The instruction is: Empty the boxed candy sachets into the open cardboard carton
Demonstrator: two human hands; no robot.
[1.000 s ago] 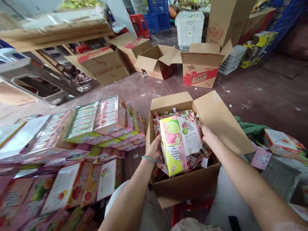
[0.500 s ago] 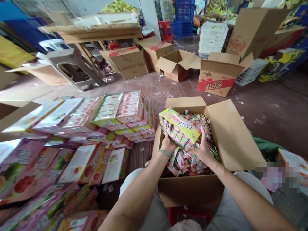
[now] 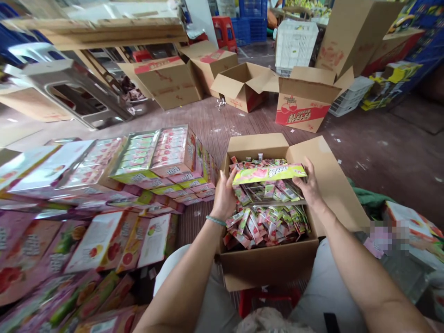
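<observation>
My left hand [image 3: 225, 196] and my right hand [image 3: 310, 185] grip the two ends of a green and pink display box [image 3: 268, 174], held level above an open cardboard carton [image 3: 267, 266]. Its clear front shows sachets inside. Below it the carton holds a heap of loose pink and green candy sachets [image 3: 267, 224]. A turquoise bracelet sits on my left wrist.
Stacks of filled, wrapped display boxes [image 3: 156, 157] and flat printed box blanks [image 3: 104, 245] lie to my left. Several open cartons [image 3: 244, 85] stand on the floor beyond, with a white crate [image 3: 294, 44] and a grey plastic stool [image 3: 69, 88]. Green cloth [image 3: 367, 199] lies at right.
The display box was upright in the carton, then tilted; now both hands hold it level, front toward me, above the sachets. My right hand moved from under it to its right end.
</observation>
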